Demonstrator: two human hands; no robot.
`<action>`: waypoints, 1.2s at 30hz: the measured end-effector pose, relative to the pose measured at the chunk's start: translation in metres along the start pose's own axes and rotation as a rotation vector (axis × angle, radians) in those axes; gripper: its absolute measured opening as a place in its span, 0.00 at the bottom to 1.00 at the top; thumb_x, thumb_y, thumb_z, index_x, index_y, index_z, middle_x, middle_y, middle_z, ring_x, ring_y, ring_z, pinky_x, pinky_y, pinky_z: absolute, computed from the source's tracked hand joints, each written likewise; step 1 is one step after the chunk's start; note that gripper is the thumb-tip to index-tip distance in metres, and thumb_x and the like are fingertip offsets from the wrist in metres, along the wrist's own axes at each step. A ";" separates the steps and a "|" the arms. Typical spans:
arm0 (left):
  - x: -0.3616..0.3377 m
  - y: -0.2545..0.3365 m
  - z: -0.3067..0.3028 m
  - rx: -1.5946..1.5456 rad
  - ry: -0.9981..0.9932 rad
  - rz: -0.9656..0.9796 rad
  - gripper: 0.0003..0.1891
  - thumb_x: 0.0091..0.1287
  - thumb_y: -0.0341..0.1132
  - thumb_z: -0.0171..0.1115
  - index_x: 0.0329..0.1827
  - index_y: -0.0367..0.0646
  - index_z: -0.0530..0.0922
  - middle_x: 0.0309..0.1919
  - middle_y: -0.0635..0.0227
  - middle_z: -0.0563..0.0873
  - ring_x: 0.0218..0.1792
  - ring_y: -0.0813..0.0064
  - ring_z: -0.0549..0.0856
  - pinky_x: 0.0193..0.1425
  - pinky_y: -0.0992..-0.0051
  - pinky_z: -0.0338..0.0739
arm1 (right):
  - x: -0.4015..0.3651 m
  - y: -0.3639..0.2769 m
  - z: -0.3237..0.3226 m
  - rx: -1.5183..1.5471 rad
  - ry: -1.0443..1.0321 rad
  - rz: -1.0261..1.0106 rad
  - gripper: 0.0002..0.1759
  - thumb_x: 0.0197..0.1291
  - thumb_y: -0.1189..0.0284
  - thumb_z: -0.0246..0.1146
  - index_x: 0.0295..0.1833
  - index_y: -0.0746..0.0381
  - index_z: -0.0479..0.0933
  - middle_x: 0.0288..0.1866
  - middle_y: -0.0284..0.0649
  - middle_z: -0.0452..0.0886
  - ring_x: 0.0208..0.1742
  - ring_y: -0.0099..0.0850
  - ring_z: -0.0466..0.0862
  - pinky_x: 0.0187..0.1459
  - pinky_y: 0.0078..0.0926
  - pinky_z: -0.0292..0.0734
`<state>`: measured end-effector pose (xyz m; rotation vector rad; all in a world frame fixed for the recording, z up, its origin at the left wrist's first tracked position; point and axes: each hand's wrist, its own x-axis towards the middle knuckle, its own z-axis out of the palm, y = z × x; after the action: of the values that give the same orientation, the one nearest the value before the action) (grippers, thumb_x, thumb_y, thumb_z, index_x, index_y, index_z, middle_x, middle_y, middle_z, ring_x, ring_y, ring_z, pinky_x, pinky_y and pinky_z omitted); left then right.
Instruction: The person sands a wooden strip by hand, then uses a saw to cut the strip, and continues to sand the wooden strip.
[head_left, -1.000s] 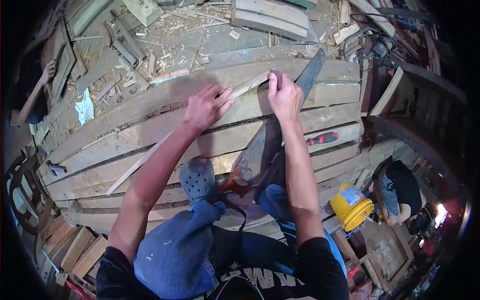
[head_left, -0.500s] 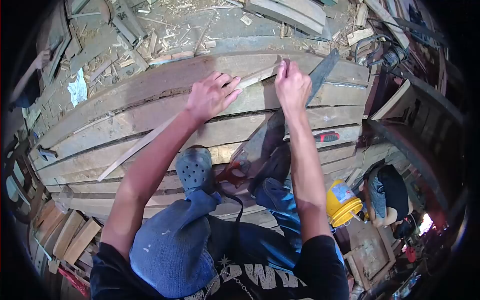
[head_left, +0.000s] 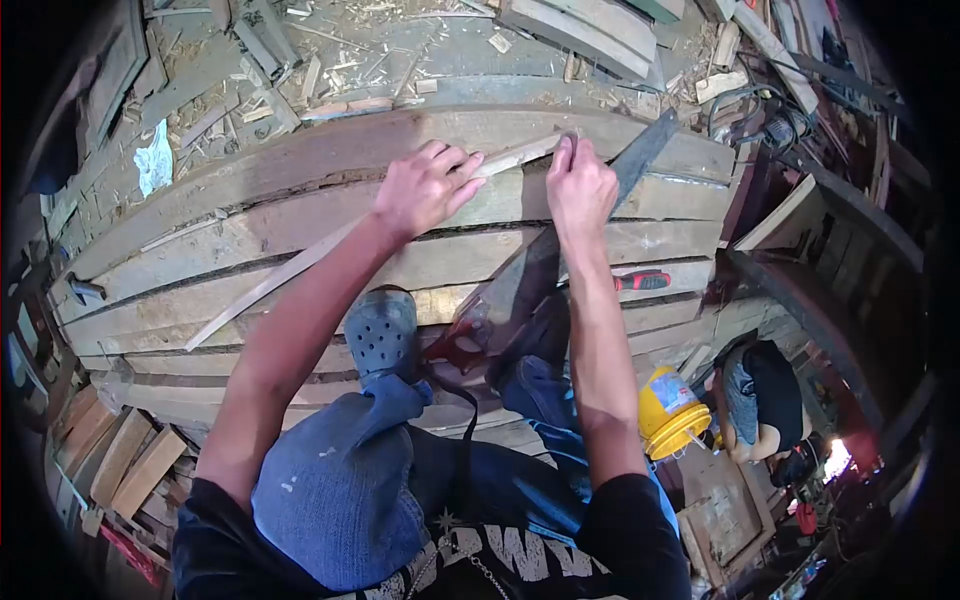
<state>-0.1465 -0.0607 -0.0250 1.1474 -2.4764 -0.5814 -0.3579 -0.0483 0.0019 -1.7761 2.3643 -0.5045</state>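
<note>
A long thin wooden strip slants up across the planks from lower left toward my right hand. My left hand is closed on its upper part, thumb and fingers pinching it. At the strip's upper end my right hand is closed in a fist, thumb on top. A small dark brown piece shows at its fingertips; I cannot tell what it is. Beneath my right hand and forearm lies a handsaw, its red-brown handle near my feet. A tool with a red and black handle rests right of my forearm.
My clog stands on the planks. Wood offcuts and shavings are scattered beyond them. To the right are a yellow bucket, a bent-over person and a dark cable. Wood blocks sit lower left.
The view has shifted slightly. Both hands keep nearly the same hold and place on the strip. Another person's hand at the far left edge no longer shows.
</note>
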 end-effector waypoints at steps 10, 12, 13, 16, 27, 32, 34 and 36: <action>0.000 0.000 0.003 -0.007 0.047 0.025 0.15 0.61 0.40 0.69 0.50 0.50 0.86 0.35 0.76 0.84 0.35 0.75 0.81 0.32 0.72 0.82 | -0.031 0.016 -0.011 -0.021 -0.143 0.024 0.14 0.66 0.66 0.60 0.30 0.65 0.77 0.23 0.55 0.81 0.25 0.54 0.83 0.27 0.49 0.78; 0.002 -0.001 0.002 0.006 0.051 0.022 0.15 0.61 0.40 0.69 0.50 0.51 0.86 0.35 0.76 0.83 0.36 0.75 0.81 0.32 0.72 0.82 | -0.038 0.020 -0.013 0.084 -0.025 0.103 0.15 0.66 0.66 0.60 0.31 0.66 0.78 0.22 0.56 0.80 0.24 0.54 0.83 0.26 0.48 0.76; 0.002 -0.001 0.002 0.016 0.057 0.031 0.15 0.61 0.41 0.69 0.50 0.51 0.86 0.34 0.76 0.83 0.36 0.75 0.82 0.32 0.72 0.82 | -0.036 0.020 -0.014 0.122 -0.002 0.148 0.15 0.67 0.66 0.59 0.33 0.67 0.79 0.23 0.57 0.80 0.24 0.54 0.82 0.27 0.48 0.75; 0.000 -0.001 0.001 0.020 0.053 0.033 0.14 0.61 0.41 0.69 0.50 0.51 0.86 0.34 0.77 0.83 0.36 0.75 0.82 0.32 0.72 0.81 | -0.010 0.011 -0.017 0.222 0.025 0.201 0.15 0.67 0.67 0.59 0.33 0.67 0.79 0.23 0.57 0.80 0.26 0.56 0.82 0.29 0.49 0.75; 0.000 -0.001 0.004 0.029 0.053 0.026 0.15 0.61 0.41 0.69 0.50 0.51 0.86 0.33 0.77 0.82 0.35 0.75 0.81 0.32 0.73 0.81 | 0.003 0.005 0.002 0.085 -0.061 0.140 0.15 0.67 0.66 0.57 0.35 0.66 0.80 0.24 0.57 0.81 0.29 0.57 0.83 0.33 0.51 0.77; -0.001 -0.001 0.004 0.029 0.053 0.036 0.15 0.62 0.41 0.68 0.51 0.51 0.85 0.34 0.76 0.81 0.36 0.75 0.81 0.32 0.73 0.81 | 0.005 0.005 0.003 0.070 -0.064 0.200 0.15 0.66 0.66 0.58 0.33 0.66 0.80 0.25 0.58 0.81 0.29 0.57 0.83 0.34 0.49 0.77; -0.002 0.000 0.003 0.038 0.048 0.040 0.15 0.64 0.43 0.66 0.51 0.50 0.85 0.35 0.77 0.81 0.37 0.76 0.81 0.33 0.73 0.81 | -0.003 0.008 0.004 0.153 -0.055 0.198 0.15 0.66 0.66 0.58 0.33 0.67 0.79 0.25 0.57 0.81 0.30 0.56 0.83 0.34 0.49 0.77; -0.003 0.000 0.003 0.044 0.037 0.035 0.14 0.66 0.44 0.63 0.50 0.50 0.85 0.36 0.77 0.82 0.39 0.76 0.81 0.34 0.74 0.81 | -0.011 0.010 0.007 0.208 0.014 0.227 0.14 0.66 0.67 0.58 0.33 0.67 0.79 0.25 0.57 0.81 0.29 0.56 0.83 0.34 0.48 0.77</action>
<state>-0.1461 -0.0580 -0.0275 1.1190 -2.4838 -0.4936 -0.3614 -0.0369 -0.0085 -1.4013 2.3823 -0.7014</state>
